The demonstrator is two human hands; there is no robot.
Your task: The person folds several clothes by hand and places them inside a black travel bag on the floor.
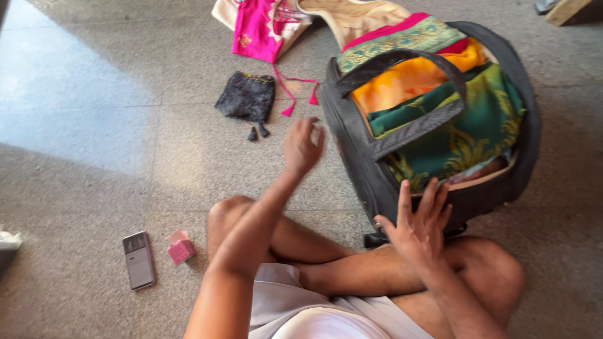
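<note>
- Two bare hands over a speckled stone floor (94,157): left hand (303,145) raised in the air just beside the bag, fingers loosely curled, gripping nothing; right hand (419,225) flat against the bag's near rim, fingers spread wide, pressing rather than clasping.
- One black soft-sided travel bag (358,163), unzipped and lying open on the floor in front of crossed bare legs, rounded at the corners, with two grey webbing straps (414,125) across the contents.
- Several folded cloths packed inside, glossy and patterned: one orange (408,78), one dark green with yellow motifs (483,125), one teal-and-gold bordered in pink (402,39).
- One dark, crumpled small garment (246,97) on the floor, well left of the bag.
- One bright pink garment (254,28) with tasselled cords, near the top edge.
- One flat grey phone (138,259) and one small pink box (180,248), side by side at lower left.
</note>
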